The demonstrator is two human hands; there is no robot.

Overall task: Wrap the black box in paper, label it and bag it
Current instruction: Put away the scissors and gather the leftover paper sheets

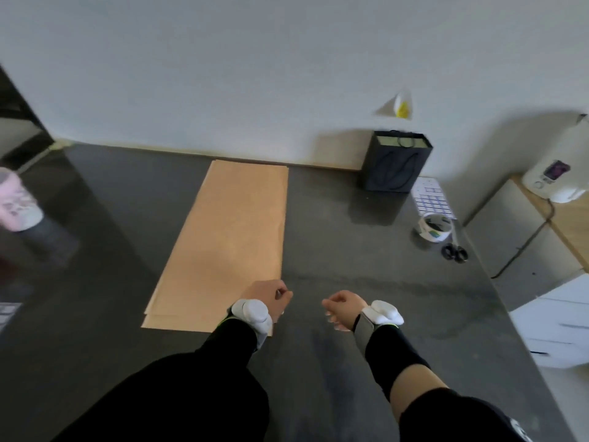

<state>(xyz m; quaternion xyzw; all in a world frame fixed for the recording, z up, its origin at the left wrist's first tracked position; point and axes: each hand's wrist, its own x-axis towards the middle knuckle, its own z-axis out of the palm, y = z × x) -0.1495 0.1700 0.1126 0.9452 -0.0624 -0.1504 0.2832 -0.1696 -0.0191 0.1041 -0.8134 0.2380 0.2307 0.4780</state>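
Fingers (283, 290) of the left hand (269, 298) are curled in, thumb and forefinger close together, right at the near right edge of the brown paper (229, 237). Whether they pinch the sheet or only hover over it I cannot tell. The right hand (343, 309) hangs just beside the left over bare bench (350, 250), its fingers loosely curled around nothing and clear of the paper.

The paper lies flat in the centre of the frame. Its stepped near edge suggests more than one sheet. Its long axis runs from the hands up toward the wall, leaning slightly right. Nearly all of it stretches ahead and to the left of the left hand, which is the nearer one; the right hand sits off the paper's right edge.

The black box is nowhere in view, so wrapping looks not yet begun. The black bag (395, 164) stands upright at upper right against the wall. Below it, down the right side, lie the label sheet (432, 199), a tape roll (435, 226) and scissors (454, 252). All are well apart from both hands and closer to the right one. As I judge it, the box must first be brought onto the paper, and the paper's length leaves room to set it crosswise.
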